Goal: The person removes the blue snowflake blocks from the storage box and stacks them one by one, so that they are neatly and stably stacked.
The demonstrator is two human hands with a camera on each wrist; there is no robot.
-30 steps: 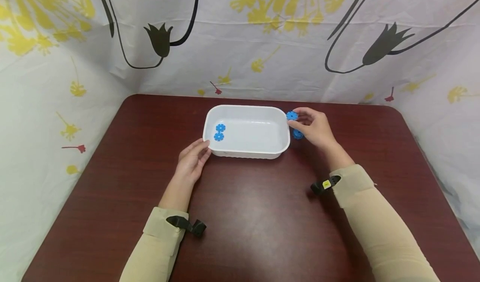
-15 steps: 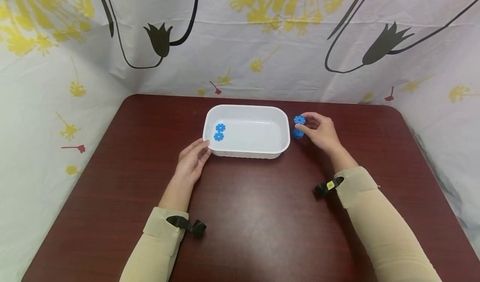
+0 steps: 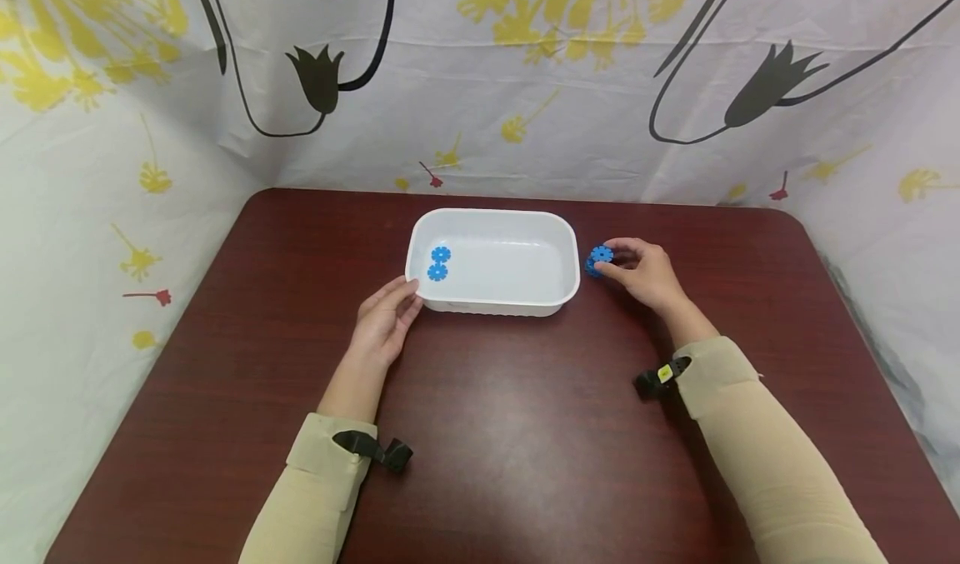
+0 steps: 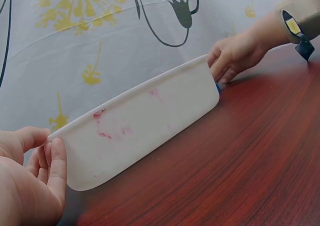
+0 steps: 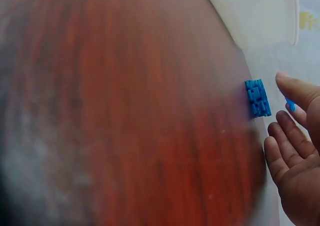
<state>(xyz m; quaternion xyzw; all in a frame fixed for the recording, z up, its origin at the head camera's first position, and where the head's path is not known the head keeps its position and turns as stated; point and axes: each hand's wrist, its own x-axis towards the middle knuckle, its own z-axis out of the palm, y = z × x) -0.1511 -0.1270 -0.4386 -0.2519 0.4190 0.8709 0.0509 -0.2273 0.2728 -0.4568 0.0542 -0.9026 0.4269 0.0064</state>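
A white plastic tub [image 3: 570, 293] stands mid-table with two blue flower-shaped discs [image 3: 438, 264] lying at its left end. My left hand [image 3: 390, 310] rests with straight fingers against the tub's front-left corner; the left wrist view shows the thumb [image 4: 56, 161] touching the tub's wall [image 4: 150, 126]. Just right of the tub, my right hand [image 3: 609, 264] pinches a blue disc [image 3: 601, 253] low over the table. A small stack of blue discs [image 5: 258, 97] sits on the table right beside it, partly hidden behind the held disc in the head view.
The dark red table [image 3: 495, 431] is walled in by a white curtain [image 3: 525, 89] printed with yellow and black flowers at the back and both sides. Beige sleeves with black straps cover both forearms.
My right hand carried the blue disc from the tub's right rim rightward and down, next to the blue stack on the table. The left hand and tub stayed put.
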